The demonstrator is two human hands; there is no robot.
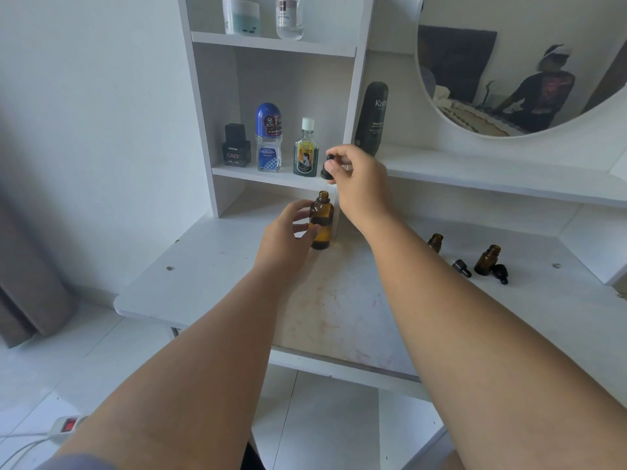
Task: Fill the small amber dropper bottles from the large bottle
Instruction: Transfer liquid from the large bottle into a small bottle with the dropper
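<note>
Big bottle [321,225], near the table's back edge: amber glass. Dropper cap [328,167] above it: black. Small bottles [435,241] [484,260] toward the right edge: amber; loose caps [462,268] [501,273] beside them: black. Table [203,266]: white, pale brown stain [339,317] at front middle. Shelf [271,176]: white; perfume bottle [236,147] black with red lettering; roll-on [268,137] blue-topped

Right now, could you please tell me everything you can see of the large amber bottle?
The large amber bottle looks like brown glass, round, with a narrow neck. It stands upright and uncapped on the white desk, before the shelf unit. The left hand holds its side. The right hand holds a black cap above it, clear of the neck. Its fill level is unclear.
</note>
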